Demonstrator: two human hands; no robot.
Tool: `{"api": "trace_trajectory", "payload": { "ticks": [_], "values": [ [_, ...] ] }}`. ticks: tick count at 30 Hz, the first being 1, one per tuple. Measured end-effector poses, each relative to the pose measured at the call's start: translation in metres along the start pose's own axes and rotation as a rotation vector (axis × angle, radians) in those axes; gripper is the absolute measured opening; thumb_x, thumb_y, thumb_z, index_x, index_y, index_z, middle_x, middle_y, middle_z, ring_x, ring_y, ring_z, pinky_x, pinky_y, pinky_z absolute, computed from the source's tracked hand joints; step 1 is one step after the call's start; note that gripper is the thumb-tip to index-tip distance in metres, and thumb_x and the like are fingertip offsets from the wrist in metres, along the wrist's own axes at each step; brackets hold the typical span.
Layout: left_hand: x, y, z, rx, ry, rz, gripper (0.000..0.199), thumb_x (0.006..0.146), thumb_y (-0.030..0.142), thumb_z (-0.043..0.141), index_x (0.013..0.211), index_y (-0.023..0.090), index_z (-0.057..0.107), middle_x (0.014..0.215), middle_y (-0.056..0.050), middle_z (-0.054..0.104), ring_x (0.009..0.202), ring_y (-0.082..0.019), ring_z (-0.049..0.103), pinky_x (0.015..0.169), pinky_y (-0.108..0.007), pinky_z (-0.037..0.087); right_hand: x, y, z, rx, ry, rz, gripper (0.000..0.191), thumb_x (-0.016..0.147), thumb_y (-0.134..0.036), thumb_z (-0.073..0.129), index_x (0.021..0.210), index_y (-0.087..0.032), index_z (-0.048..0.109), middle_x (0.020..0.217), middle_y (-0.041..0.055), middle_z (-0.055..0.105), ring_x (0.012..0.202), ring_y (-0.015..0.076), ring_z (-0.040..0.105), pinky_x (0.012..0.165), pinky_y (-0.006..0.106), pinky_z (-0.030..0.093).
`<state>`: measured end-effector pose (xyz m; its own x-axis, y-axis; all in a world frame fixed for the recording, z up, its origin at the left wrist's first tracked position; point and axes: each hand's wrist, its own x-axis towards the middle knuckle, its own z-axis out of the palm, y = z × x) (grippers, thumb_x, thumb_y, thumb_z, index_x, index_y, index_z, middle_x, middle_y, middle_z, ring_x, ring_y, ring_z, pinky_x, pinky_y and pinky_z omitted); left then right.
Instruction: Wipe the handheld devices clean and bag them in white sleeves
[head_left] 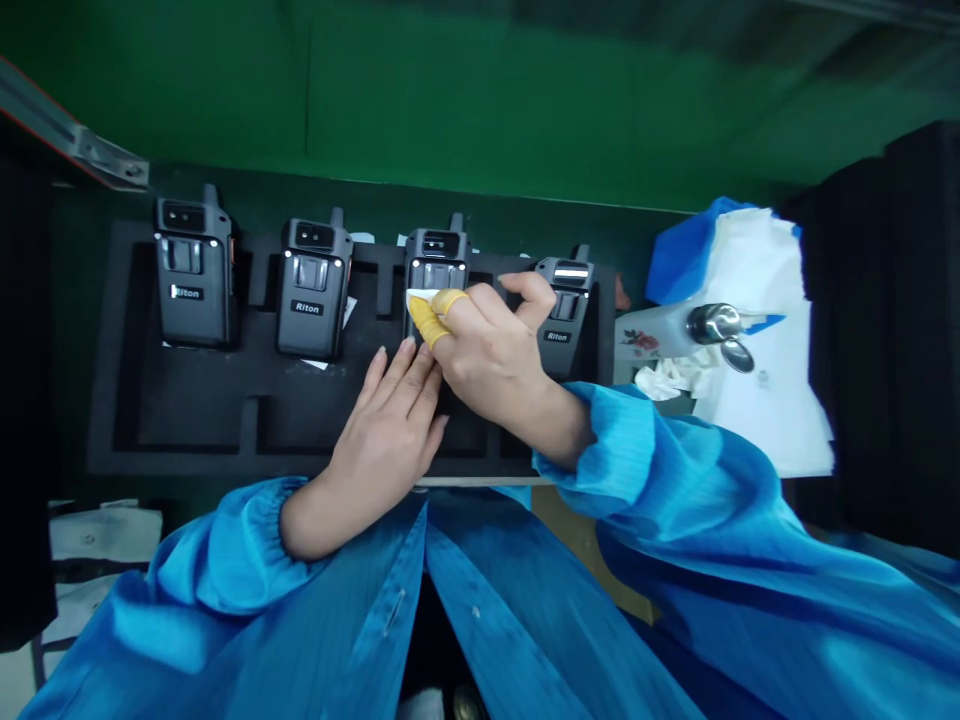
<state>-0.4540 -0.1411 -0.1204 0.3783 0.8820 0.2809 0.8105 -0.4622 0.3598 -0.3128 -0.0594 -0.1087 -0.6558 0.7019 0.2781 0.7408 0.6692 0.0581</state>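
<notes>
Your right grip (487, 355) is clenched on a small white wipe (420, 296), its fingers in yellow finger covers (429, 322) pressing the wipe to the front of the third radio (439, 272) from the left. That radio sits at the far side of the black tray (180, 462), antenna pointing away from you, its lower part hidden by your fingers.

Your left grip (390, 420) is released, palm down with fingers extended, fingertips just beside your right fingers at the radio's lower end; you cannot tell here whether they touch it.

Along the same row you have the first radio (195, 312), the second radio (311, 332) and, partly behind your right hand, the fourth radio (559, 320), each marked "Riton".

To your right, beside the tray, are a white bottle (649, 333) with a red flower and metal cap, crumpled tissue (667, 380), white sheets (765, 400) and a blue box (671, 260).
</notes>
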Motion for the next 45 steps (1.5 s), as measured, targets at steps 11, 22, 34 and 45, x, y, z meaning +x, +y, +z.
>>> {"api": "trace_trajectory", "payload": {
  "ticks": [11, 22, 34, 45],
  "values": [
    [0.0, 0.001, -0.002, 0.039, -0.012, 0.021, 0.039, 0.093, 0.02, 0.048, 0.127, 0.0, 0.055, 0.139, -0.023, 0.053, 0.135, -0.034, 0.045, 0.112, -0.055, 0.036, -0.026, 0.01, -0.005, -0.134, 0.023, 0.021, 0.034, 0.09, -0.007, 0.039, 0.076, -0.021, 0.067, 0.079, 0.0009, 0.057, 0.084, 0.0142, 0.046, 0.091, 0.042, 0.023],
    [0.0, -0.001, -0.004, 0.061, 0.051, 0.06, 0.035, 0.094, 0.021, 0.048, 0.122, 0.003, 0.058, 0.136, -0.024, 0.056, 0.131, -0.036, 0.049, 0.108, -0.059, 0.038, -0.06, 0.071, -0.037, -0.298, 0.193, 0.597, 0.023, 0.071, -0.009, 0.052, 0.079, -0.02, 0.07, 0.08, 0.0068, 0.056, 0.085, 0.0215, 0.043, 0.082, 0.045, 0.019],
    [-0.023, -0.007, -0.02, -0.037, -0.008, 0.328, 0.02, 0.094, 0.023, 0.052, 0.097, 0.013, 0.069, 0.082, -0.007, 0.068, 0.079, -0.021, 0.062, 0.07, -0.035, 0.045, -0.117, 0.132, -0.078, -0.36, -0.023, 1.051, 0.027, 0.076, -0.014, 0.046, 0.085, -0.016, 0.071, 0.091, 0.0123, 0.06, 0.083, 0.0223, 0.044, 0.067, 0.035, 0.021],
    [-0.025, -0.005, -0.025, -0.146, 0.095, 0.25, 0.019, 0.091, 0.027, 0.058, 0.101, 0.014, 0.066, 0.088, -0.008, 0.071, 0.091, -0.022, 0.066, 0.082, -0.038, 0.053, -0.117, 0.158, -0.033, -0.328, 0.342, 0.763, 0.026, 0.065, -0.034, 0.057, 0.046, -0.017, 0.061, 0.057, 0.0103, 0.049, 0.061, 0.0145, 0.03, 0.061, 0.037, 0.015]
  ]
}}
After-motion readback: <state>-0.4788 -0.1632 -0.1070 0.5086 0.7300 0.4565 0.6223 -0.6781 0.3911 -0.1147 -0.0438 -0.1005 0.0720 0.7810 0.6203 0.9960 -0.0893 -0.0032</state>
